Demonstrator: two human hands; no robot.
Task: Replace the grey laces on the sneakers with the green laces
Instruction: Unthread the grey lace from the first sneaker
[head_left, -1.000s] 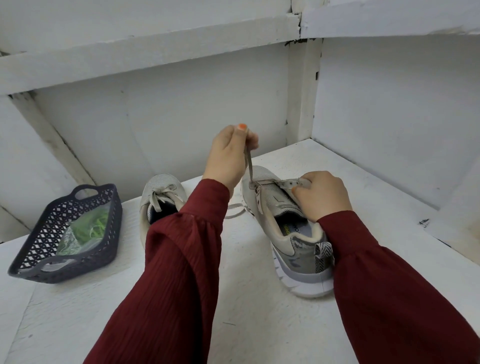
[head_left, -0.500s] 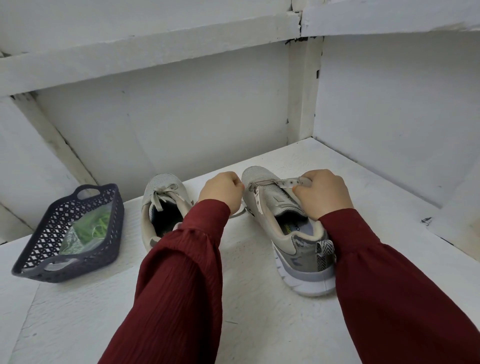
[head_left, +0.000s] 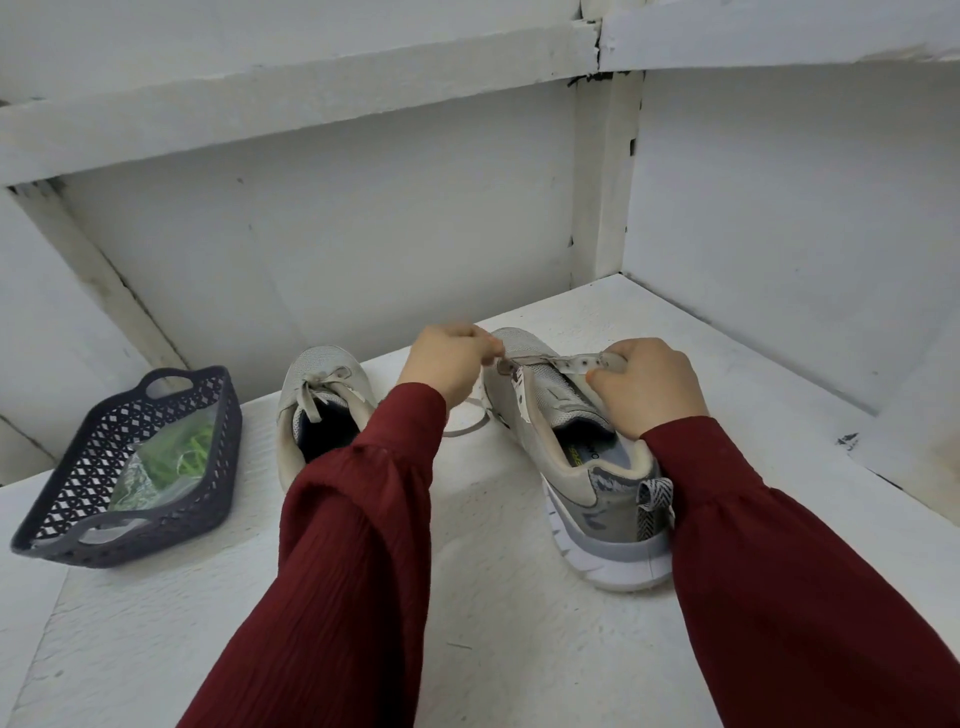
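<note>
- Our left hand (head_left: 449, 364) pinches the flat grey lace (head_left: 470, 427) at the pale mesh sneaker's (head_left: 566, 462) eyelets; our right hand (head_left: 647, 384) clamps the upper.
- Tug crooked, we snag it (green laces (head_left: 182, 457): dark lattice basket (head_left: 228, 415)).

a dark lattice basket (head_left: 226, 441) sits at left on the white shelf (head_left: 493, 623).

I see white walls (head_left: 337, 249) all around me. A thick white beam (head_left: 291, 98) runs across the top. The white tabletop (head_left: 519, 649) looks rough.
</note>
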